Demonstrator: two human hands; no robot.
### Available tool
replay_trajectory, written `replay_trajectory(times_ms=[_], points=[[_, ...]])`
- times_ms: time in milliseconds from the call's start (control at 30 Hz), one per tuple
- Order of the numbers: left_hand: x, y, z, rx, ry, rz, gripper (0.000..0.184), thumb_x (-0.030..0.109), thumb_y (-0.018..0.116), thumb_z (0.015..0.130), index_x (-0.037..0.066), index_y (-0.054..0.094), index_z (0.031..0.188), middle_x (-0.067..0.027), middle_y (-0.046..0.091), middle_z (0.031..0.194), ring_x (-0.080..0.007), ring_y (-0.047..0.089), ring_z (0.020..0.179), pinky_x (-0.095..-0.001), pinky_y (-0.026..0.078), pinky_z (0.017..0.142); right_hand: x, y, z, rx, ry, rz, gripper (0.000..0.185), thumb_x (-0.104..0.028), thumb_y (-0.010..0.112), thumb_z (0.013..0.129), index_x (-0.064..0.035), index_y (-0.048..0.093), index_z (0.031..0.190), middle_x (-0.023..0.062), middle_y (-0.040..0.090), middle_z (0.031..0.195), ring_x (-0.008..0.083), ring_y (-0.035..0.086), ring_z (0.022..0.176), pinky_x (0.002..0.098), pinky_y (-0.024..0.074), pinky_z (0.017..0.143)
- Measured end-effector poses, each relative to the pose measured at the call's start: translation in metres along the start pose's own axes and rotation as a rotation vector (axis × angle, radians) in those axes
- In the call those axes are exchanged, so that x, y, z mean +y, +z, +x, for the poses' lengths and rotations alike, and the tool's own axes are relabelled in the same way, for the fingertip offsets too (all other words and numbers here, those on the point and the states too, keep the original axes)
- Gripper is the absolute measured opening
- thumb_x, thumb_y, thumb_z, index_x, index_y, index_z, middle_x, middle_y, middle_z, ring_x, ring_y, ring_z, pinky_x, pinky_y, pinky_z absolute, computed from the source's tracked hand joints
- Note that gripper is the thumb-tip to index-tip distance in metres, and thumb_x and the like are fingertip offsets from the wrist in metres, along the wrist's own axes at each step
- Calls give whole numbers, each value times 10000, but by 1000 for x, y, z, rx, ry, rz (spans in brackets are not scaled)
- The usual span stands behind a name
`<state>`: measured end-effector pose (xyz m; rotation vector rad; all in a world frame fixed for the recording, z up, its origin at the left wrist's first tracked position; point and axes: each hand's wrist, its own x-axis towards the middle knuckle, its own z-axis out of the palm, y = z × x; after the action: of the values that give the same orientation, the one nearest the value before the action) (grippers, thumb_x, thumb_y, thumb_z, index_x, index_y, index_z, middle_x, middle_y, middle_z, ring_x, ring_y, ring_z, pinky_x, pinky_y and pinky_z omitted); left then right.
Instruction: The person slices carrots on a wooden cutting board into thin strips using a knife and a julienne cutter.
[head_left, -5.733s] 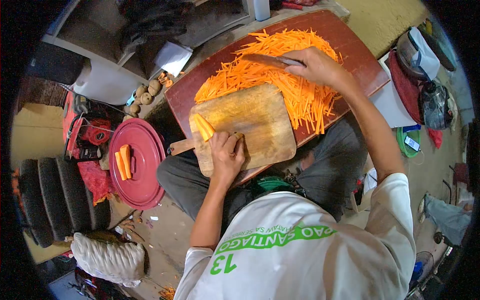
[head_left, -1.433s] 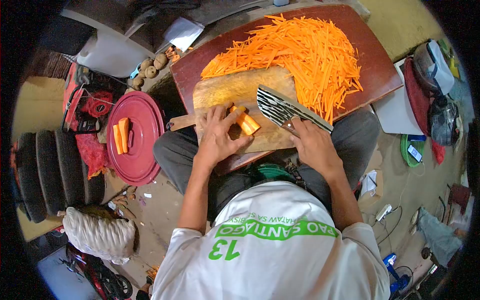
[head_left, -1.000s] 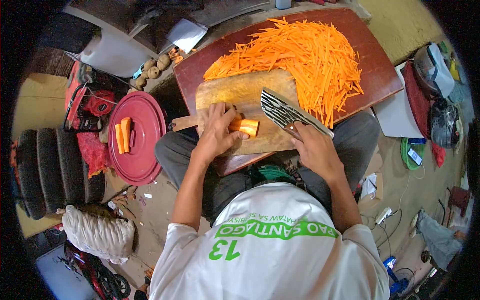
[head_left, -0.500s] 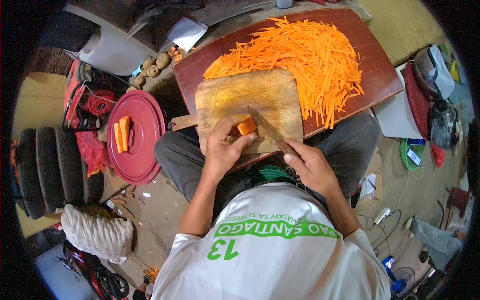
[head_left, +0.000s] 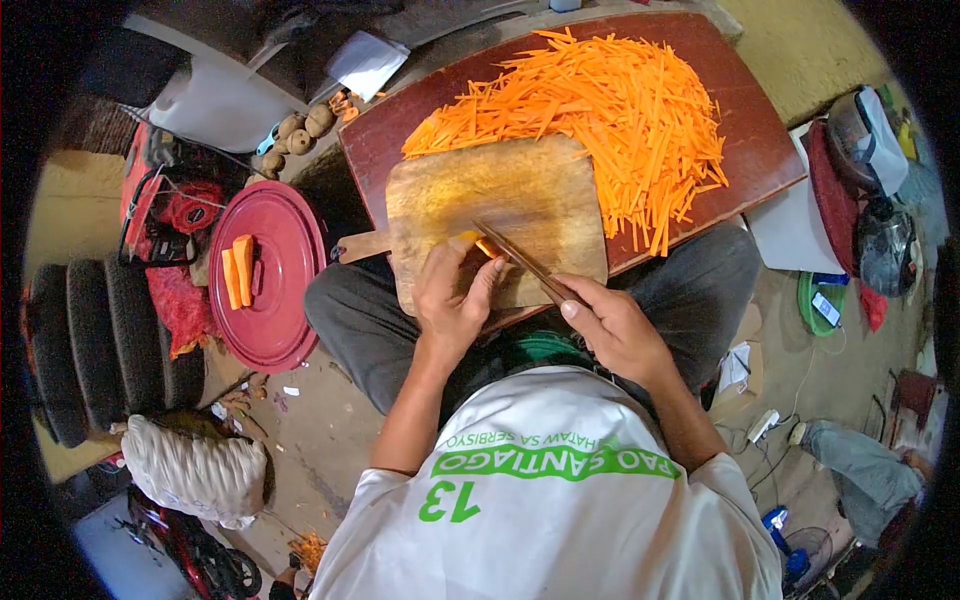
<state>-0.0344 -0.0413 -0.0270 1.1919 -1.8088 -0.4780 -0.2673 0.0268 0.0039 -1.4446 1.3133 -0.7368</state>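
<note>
Over the wooden cutting board (head_left: pixel 430 190), my left hand (head_left: pixel 450 295) pinches a piece of carrot (head_left: pixel 487 247) between thumb and fingers. My right hand (head_left: pixel 612 325) is wrapped round the handle of a knife (head_left: pixel 530 263). The blade slants up and left, its front part lying against or just over the carrot piece and partly hiding it. Beyond the board, a large heap of carrot strips (head_left: pixel 610 110) covers much of the dark red table (head_left: pixel 400 120).
On my left, two carrot pieces (head_left: pixel 239 270) lie on a red round lid (head_left: pixel 285 320). Several round brown things (head_left: pixel 300 140) sit near the table's far left corner. Tyres (head_left: pixel 90 340) and a white sack (head_left: pixel 195 465) stand farther left. A green basket (head_left: pixel 820 305) is at right.
The knife has moved left and its blade now covers part of the carrot piece. My left hand has shifted slightly, and the carrot piece shows less.
</note>
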Motion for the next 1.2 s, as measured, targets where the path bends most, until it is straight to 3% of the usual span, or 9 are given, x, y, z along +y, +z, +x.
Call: replay_trajectory(times_ms=[67, 267, 367, 567, 667, 767, 900, 1200], points=[[-3, 1, -3, 14, 6, 1, 292, 36, 860, 885, -33, 749, 1145, -170, 716, 966, -299, 714, 858, -363, 560, 764, 6, 4, -3, 59, -76, 40, 435, -184, 634, 1099, 61, 590, 1456, 147, 754, 1143, 172, 703, 996, 322, 553, 901], [-12, 8, -5, 77, 65, -24, 308, 37, 871, 880, -34, 757, 1157, -157, 728, 960, -269, 714, 823, -344, 562, 746, -31, -8, -18, 31, 102, 170, 457, -174, 665, 1072, 83, 584, 1442, 161, 757, 1151, 166, 704, 1018, 337, 556, 910], [-14, 8, -4, 77, 88, -2, 320, 42, 883, 872, -33, 762, 1159, -148, 735, 944, -259, 719, 807, -339, 566, 736, -45, -11, -20, -9, 106, 108, 448, -163, 652, 1071, 81, 584, 1441, 190, 760, 1138, 200, 728, 1023, 350, 560, 909], [-16, 10, -6, 79, 102, -4, 315, 24, 892, 857, -37, 763, 1138, -151, 737, 924, -261, 723, 802, -341, 567, 727, -56, -9, -24, -22, 91, -24, 467, -202, 613, 1069, 57, 582, 1456, 262, 744, 1230, 395, 747, 1136, 422, 567, 962], [-23, 12, -11, 82, 85, -22, 309, 12, 887, 858, -51, 757, 1130, -167, 736, 924, -279, 720, 797, -345, 565, 725, -75, -17, -24, -143, 245, -55, 500, -240, 592, 1072, 50, 557, 1479, 284, 712, 1302, 442, 707, 1210, 453, 554, 1008], [-27, 13, -14, 87, 79, -43, 308, 3, 881, 862, -70, 750, 1132, -189, 741, 943, -300, 722, 803, -349, 567, 732, -77, -20, -25, -185, 253, -59, 526, -266, 576, 1079, 41, 521, 1502, 282, 698, 1324, 446, 692, 1229, 465, 542, 1025], [-28, 14, -18, 104, 31, -41, 222, -44, 821, 883, -70, 755, 1093, -202, 767, 1009, -313, 752, 891, -369, 593, 826, -71, -18, -26, -168, 214, -61, 513, -264, 580, 1082, 38, 511, 1491, 280, 709, 1259, 465, 702, 1166, 473, 557, 969], [-24, 13, -20, 101, 70, -10, 237, -87, 799, 874, -93, 746, 1105, -230, 774, 1018, -313, 764, 890, -362, 598, 821, -62, -13, -29, -121, 118, -81, 482, -257, 587, 1089, 34, 519, 1466, 265, 718, 1205, 469, 717, 1065, 479, 570, 889]])
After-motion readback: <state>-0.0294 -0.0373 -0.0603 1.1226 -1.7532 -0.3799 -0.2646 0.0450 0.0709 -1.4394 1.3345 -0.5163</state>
